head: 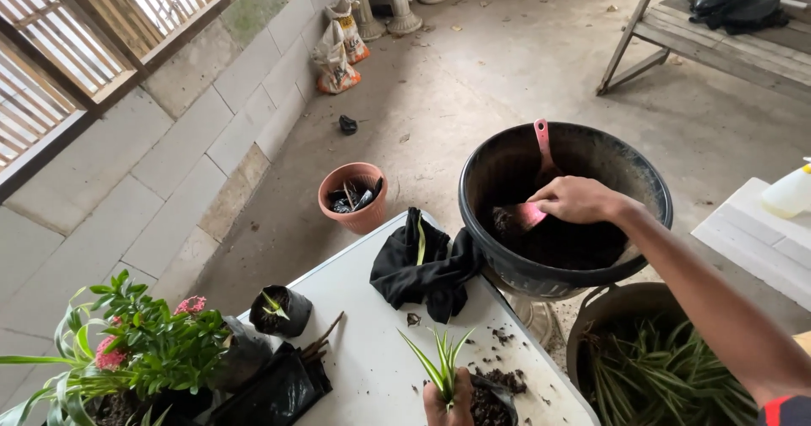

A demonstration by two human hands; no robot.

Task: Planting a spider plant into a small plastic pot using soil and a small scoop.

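Note:
My right hand (576, 199) reaches into a large black tub (490, 173) of dark soil and grips a pink scoop (530, 215) whose blade is in the soil. A second pink handle (542, 143) leans against the tub's far wall. My left hand (449, 407), at the bottom edge, holds a small striped-leaf plant (441, 363) upright in a black nursery bag (492, 401) of soil on the white table (372, 341). Loose soil crumbs lie around the bag.
A crumpled black cloth (421, 265) lies on the table by the tub. Flowering plants (144, 341) and small black bags (280, 309) stand at left. A terracotta pot (353, 196) sits on the concrete floor. A tub of green plants (659, 367) is at right, near a spray bottle (790, 191).

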